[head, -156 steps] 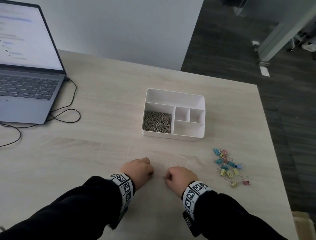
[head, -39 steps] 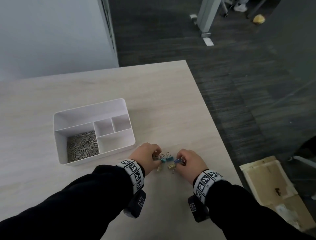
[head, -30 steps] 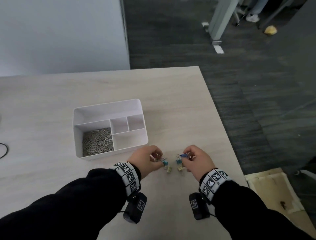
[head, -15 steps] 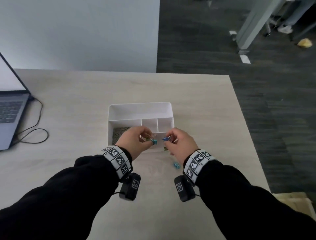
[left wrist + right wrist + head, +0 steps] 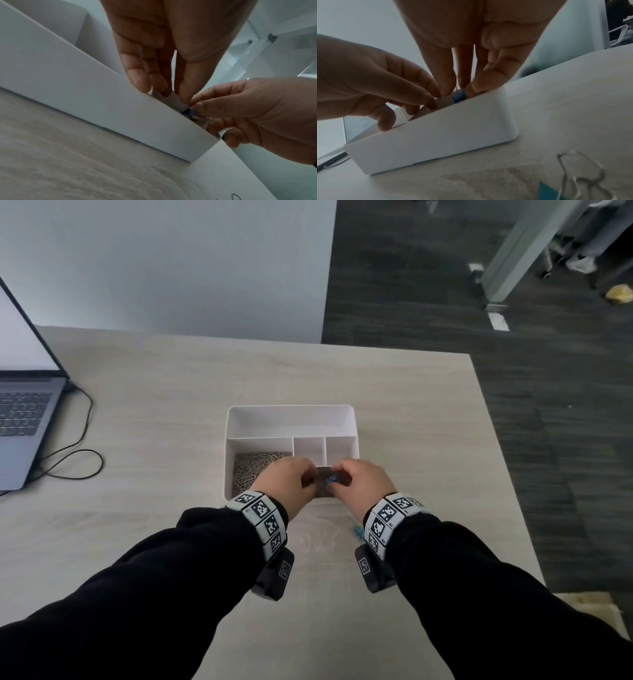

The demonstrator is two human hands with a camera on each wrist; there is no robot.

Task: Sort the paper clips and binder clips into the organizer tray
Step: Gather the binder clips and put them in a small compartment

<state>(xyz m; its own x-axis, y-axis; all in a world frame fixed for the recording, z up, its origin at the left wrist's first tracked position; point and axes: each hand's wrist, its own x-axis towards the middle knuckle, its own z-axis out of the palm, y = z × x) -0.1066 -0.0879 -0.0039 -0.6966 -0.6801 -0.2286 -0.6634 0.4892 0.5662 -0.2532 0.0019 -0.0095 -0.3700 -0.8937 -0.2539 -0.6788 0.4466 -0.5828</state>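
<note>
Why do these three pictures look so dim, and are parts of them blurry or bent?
Head view: dull, even light, the table edges splaying outward. Left wrist view: the left hand looms huge and shadowed, the tray wall soft. Right wrist view: the right hand is backlit and dark; the nearby binder clip is blurred.

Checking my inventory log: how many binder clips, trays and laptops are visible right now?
Binder clips: 2, a blue binder clip in the right hand, a teal binder clip on the table
Organizer tray: 1
Laptop: 1
Total: 4
</note>
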